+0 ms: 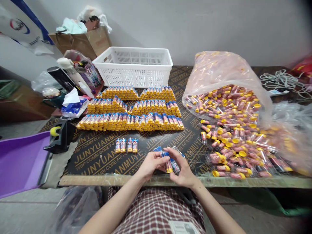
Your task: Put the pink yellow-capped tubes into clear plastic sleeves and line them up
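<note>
Near the table's front edge, a small clear tube [168, 165] with a yellow cap and a blue label is held between my two hands. My left hand [149, 164] pinches its upper end, and the fingers of my right hand [182, 170] close round its other side. Beneath my fingers lie blue printed labels [175, 165], partly covered by the hands. To the left, a short row of labelled tubes [126, 145] lies side by side. Behind it are stacked rows of labelled tubes [131, 121], yellow ends facing me.
A pile of unlabelled tubes [229, 139] spills from a large plastic bag [216, 68] on the right. Behind the stacks stands a white basket [136, 73]. At left are a black tape dispenser [60, 136], a tissue pack [74, 107], bottles [69, 70] and a purple dustpan [21, 162].
</note>
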Demonstrator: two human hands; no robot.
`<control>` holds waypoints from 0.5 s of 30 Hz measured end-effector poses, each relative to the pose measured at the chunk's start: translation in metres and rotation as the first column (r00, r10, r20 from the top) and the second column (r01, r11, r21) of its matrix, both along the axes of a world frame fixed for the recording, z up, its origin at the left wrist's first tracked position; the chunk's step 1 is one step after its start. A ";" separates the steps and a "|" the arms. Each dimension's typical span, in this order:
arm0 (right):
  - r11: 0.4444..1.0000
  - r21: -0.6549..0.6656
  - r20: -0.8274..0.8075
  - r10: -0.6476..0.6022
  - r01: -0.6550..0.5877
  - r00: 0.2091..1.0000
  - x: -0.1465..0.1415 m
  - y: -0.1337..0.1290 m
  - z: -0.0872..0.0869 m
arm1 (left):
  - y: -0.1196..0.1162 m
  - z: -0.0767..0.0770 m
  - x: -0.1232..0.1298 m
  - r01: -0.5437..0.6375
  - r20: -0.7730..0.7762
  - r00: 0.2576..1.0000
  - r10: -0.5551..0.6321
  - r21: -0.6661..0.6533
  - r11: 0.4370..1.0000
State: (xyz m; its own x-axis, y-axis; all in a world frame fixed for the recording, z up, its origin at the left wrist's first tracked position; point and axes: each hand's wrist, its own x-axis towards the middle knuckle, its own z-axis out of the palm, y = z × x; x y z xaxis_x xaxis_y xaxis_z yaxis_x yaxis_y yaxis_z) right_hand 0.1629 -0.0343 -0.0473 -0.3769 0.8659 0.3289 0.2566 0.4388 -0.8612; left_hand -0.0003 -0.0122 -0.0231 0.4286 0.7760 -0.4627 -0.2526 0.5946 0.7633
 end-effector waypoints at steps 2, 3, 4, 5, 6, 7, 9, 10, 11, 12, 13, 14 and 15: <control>1.000 -0.017 -0.028 0.003 -0.003 1.000 -0.001 -0.001 -0.002 | -0.001 -0.001 0.000 0.002 -0.009 1.000 -0.002 -0.003 1.000; 1.000 -0.023 -0.039 0.001 -0.002 0.999 -0.001 -0.002 -0.002 | -0.001 -0.001 0.000 0.002 -0.013 1.000 -0.002 -0.004 1.000; 1.000 -0.026 -0.049 0.001 -0.002 0.999 -0.002 -0.002 -0.002 | -0.002 -0.001 0.000 0.002 -0.015 1.000 -0.002 -0.004 1.000; 1.000 -0.029 -0.057 0.001 -0.002 0.998 -0.002 -0.002 -0.002 | -0.002 0.000 0.001 0.001 -0.016 1.000 -0.001 -0.003 1.000; 1.000 -0.030 -0.065 0.000 -0.002 0.998 -0.003 -0.003 -0.002 | -0.002 0.000 0.001 0.000 -0.017 1.000 0.000 -0.002 1.000; 1.000 -0.030 -0.072 -0.002 0.000 0.997 -0.004 -0.003 -0.001 | -0.003 0.000 0.000 -0.001 -0.015 1.000 0.001 0.000 1.000; 0.999 -0.031 -0.086 -0.014 0.011 0.996 -0.005 -0.003 0.000 | -0.003 0.000 0.000 -0.004 -0.007 1.000 0.004 0.007 1.000; 0.999 -0.032 -0.094 -0.020 0.017 0.995 -0.005 -0.003 0.000 | -0.003 0.000 0.000 -0.007 -0.003 1.000 0.007 0.010 1.000; 0.999 -0.033 -0.101 -0.025 0.021 0.995 -0.006 -0.004 0.000 | -0.004 -0.001 -0.001 -0.011 0.001 1.000 0.011 0.013 1.000; 0.999 -0.036 -0.108 -0.027 0.023 0.994 -0.006 -0.004 0.000 | -0.005 -0.001 -0.001 -0.014 0.005 1.000 0.014 0.014 1.000; 0.999 -0.039 -0.114 -0.026 0.022 0.993 -0.007 -0.004 0.000 | -0.005 -0.002 0.000 -0.018 0.007 1.000 0.018 0.014 1.000; 0.999 -0.043 -0.120 -0.024 0.019 0.992 -0.007 -0.003 -0.001 | -0.006 -0.002 0.000 -0.022 0.008 1.000 0.022 0.011 1.000; 0.999 -0.049 -0.126 -0.021 0.015 0.992 -0.008 -0.003 -0.001 | -0.007 -0.003 0.001 -0.027 0.009 1.000 0.027 0.008 1.000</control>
